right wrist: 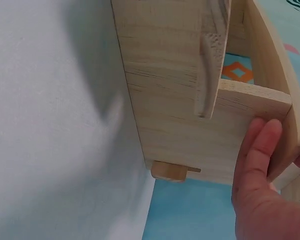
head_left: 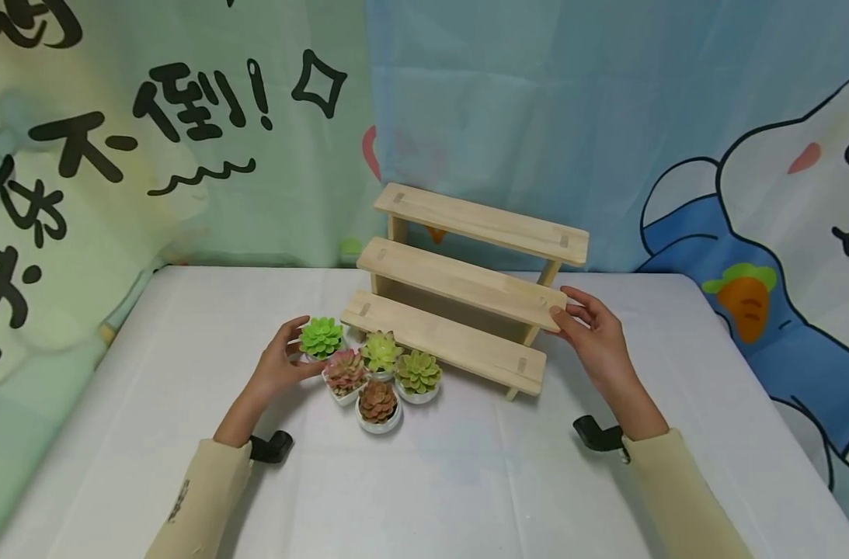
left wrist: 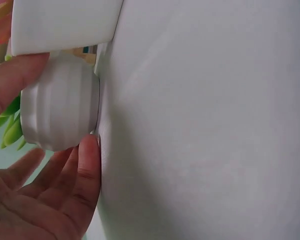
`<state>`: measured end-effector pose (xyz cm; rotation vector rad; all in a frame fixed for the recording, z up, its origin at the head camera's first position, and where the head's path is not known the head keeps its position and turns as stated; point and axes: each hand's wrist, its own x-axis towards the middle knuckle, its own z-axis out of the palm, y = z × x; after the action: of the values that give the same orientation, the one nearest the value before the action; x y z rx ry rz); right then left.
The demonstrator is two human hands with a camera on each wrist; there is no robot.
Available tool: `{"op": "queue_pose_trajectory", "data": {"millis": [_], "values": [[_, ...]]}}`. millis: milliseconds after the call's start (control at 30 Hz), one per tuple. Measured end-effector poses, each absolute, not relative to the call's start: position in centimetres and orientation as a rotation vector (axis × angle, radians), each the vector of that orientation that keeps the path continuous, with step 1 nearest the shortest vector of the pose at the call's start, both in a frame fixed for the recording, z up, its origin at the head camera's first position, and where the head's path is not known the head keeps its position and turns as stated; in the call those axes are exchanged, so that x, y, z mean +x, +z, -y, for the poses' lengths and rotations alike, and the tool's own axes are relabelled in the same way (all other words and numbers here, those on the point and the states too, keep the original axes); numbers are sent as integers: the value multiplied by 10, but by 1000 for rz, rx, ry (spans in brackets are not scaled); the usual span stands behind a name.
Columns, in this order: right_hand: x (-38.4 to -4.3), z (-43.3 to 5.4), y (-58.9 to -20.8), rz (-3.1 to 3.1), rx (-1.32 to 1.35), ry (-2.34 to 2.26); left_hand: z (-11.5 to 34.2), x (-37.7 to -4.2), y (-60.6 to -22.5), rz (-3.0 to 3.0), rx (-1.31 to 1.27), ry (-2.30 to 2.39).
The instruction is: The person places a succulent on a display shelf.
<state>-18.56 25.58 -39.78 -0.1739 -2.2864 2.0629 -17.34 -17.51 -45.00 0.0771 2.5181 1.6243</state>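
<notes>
The left grip [head_left: 282,359] pinches the upright green succulent [head_left: 321,336] between thumb and fingers; any lift should rise straight, clear of the pink succulent [head_left: 346,370] by the thumb. The right grip [head_left: 595,330] clamps the wooden stand [head_left: 459,284] by one end; its long axis runs leftward and away from there.

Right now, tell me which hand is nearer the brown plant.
Left. The left hand is left of the brown plant, at the green plant; the right hand is farther off to the right, gripping the stand.
</notes>
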Motion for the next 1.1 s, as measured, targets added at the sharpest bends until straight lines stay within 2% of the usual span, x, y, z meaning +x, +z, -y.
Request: {"op": "queue_pose_trajectory", "data": {"millis": [433,867,1100], "values": [[-181,-257,-393,1969,-165,2424,171,-178,-446,-2663,43,1440],[-179,-260,-403,1958,-122,2417,170,-175,-443,-2695,-43,1446],[-181,-257,-404,2063,-203,2285,172,-173,-440,-2747,-124,1470]]}}
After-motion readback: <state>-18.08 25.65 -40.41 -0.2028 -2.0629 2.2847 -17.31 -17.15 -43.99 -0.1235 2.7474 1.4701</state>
